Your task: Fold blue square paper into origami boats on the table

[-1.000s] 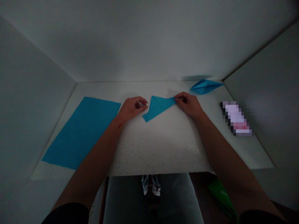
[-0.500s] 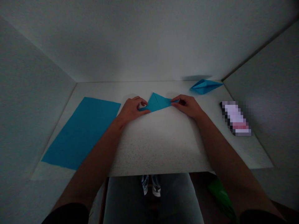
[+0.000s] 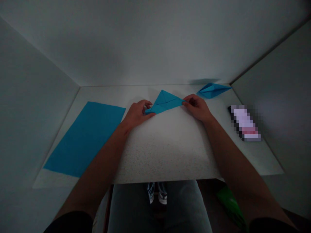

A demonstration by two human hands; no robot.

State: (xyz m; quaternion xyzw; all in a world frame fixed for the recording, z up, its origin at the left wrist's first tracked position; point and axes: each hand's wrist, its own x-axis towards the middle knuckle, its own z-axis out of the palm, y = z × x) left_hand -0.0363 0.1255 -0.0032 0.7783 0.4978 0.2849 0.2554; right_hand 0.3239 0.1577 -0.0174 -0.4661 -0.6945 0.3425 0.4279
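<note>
Between my hands is a blue folded paper (image 3: 166, 101), roughly triangular, its peak pointing away from me and crease lines showing on its face. My left hand (image 3: 139, 111) pinches its left corner, thumb along the near edge and fingers curled behind. The right corner sits between the thumb and fingers of my right hand (image 3: 197, 106). To the left, partly behind my left forearm, a flat blue sheet of paper (image 3: 85, 139) lies on the table. A finished-looking blue folded paper boat shape (image 3: 212, 90) rests at the back right, beyond my right hand.
The white speckled table (image 3: 157, 155) is bounded by a wall (image 3: 155, 42) behind and partitions at both sides. A phone (image 3: 245, 123) with a blurred screen lies at the right. Below the front edge are my legs, shoes (image 3: 162, 198) and a green bag (image 3: 230, 204).
The folded paper's peak has risen and shifted away from me, and more of its creased face shows. My right hand has moved slightly right and away with its corner; the left hand stays nearly still.
</note>
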